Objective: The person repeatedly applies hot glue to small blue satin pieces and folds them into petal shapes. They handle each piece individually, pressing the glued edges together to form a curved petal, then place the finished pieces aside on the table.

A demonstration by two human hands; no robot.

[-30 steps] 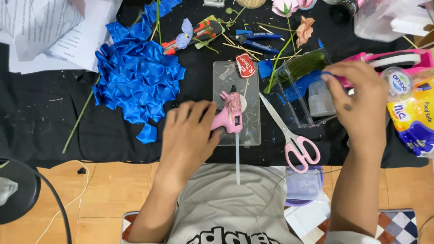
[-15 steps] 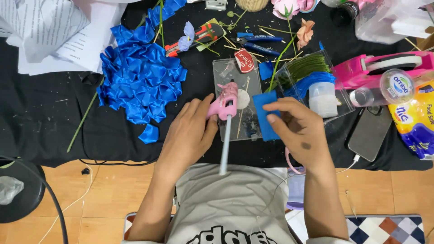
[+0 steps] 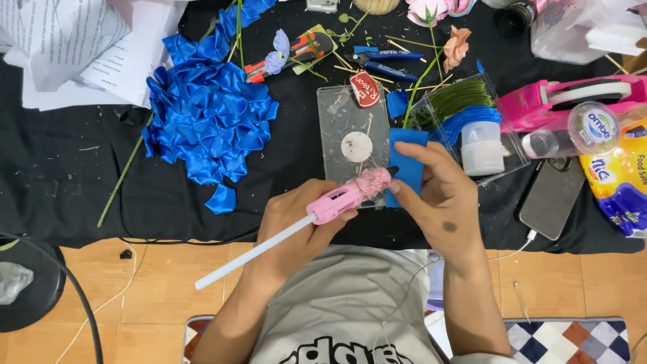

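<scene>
My left hand (image 3: pixel 296 226) grips a pink glue gun (image 3: pixel 350 194) with a long white glue stick (image 3: pixel 253 251) trailing out of its back. The gun's black nozzle touches a small blue ribbon piece (image 3: pixel 406 164) that my right hand (image 3: pixel 438 199) pinches between thumb and fingers. Both hands hover over the near edge of a clear plastic board (image 3: pixel 350 128) on the black cloth (image 3: pixel 67 175). A white round disc (image 3: pixel 356 146) lies on that board.
A heap of folded blue ribbon petals (image 3: pixel 209 118) lies at left, white papers (image 3: pixel 74 47) beyond it. A clear box of green and blue pieces (image 3: pixel 465 111), a pink tape dispenser (image 3: pixel 573 98), a phone (image 3: pixel 552 197), a snack bag (image 3: pixel 623 189) at right. A red utility knife (image 3: pixel 290 54) and artificial flowers (image 3: pixel 457 44) lie behind.
My right hand came back from the box at right with a blue ribbon piece. My left hand lifted the glue gun off the board and turned its nozzle onto the piece.
</scene>
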